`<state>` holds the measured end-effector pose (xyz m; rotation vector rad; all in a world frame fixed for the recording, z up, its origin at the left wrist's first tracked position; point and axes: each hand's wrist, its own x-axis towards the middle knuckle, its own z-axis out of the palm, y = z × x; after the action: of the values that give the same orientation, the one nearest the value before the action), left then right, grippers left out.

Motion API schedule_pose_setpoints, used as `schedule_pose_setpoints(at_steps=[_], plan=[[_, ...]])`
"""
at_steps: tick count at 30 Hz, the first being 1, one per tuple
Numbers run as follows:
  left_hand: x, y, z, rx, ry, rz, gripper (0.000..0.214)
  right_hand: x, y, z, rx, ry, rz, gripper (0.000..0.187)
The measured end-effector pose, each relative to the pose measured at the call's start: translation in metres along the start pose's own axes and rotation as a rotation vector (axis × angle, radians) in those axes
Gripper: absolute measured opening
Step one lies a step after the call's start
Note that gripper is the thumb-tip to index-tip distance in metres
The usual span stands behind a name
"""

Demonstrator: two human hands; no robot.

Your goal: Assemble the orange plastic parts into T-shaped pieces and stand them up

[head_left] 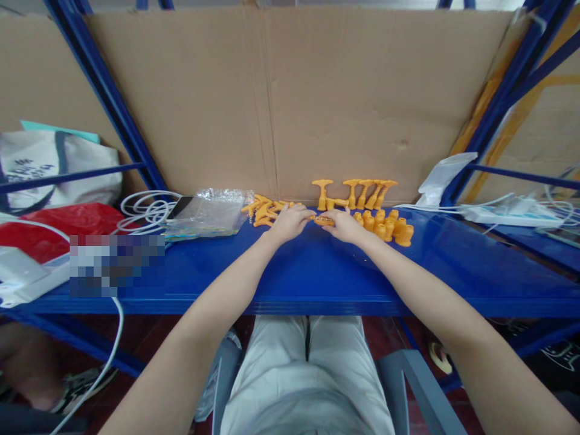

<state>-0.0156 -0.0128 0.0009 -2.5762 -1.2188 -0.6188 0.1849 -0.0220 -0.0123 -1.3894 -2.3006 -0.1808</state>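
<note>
Between my two hands, over the blue shelf, is an orange corkscrew piece (323, 221); its finer detail is too small to make out. My left hand (290, 222) closes its fingers at the piece's left end. From the other side my right hand (343, 225) grips it, fingers bent round it. Left of my left hand lies a loose pile of orange T-handled corkscrews (265, 211), some with metal spirals showing. Beside my right hand several orange sleeves (385, 226) stand grouped. Behind them several T-handled pieces (372, 193) stand upright in sleeves, and one piece (338, 203) lies sideways.
Clear plastic bags (211, 212) lie left of the pile, near a coiled white cable (147, 211) and red plastic (58, 226). A cardboard panel (272, 103) closes the back of the blue shelf (290, 281). A power strip (512, 214) sits at the right.
</note>
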Motion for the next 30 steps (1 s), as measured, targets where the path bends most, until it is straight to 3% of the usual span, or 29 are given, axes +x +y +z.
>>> schedule_pose_setpoints(at_steps=[4, 15, 30], plan=[[0.002, 0.004, 0.000, -0.002, 0.009, 0.064, 0.039, 0.000, -0.004, -0.001, 0.018, -0.001, -0.016, 0.031], [-0.002, -0.010, -0.004, 0.053, 0.007, -0.140, 0.033, 0.003, 0.011, -0.009, -0.018, 0.020, 0.069, 0.031], [-0.001, -0.011, -0.001, 0.064, 0.013, -0.138, 0.032, 0.003, 0.011, -0.006, 0.074, 0.037, 0.080, 0.030]])
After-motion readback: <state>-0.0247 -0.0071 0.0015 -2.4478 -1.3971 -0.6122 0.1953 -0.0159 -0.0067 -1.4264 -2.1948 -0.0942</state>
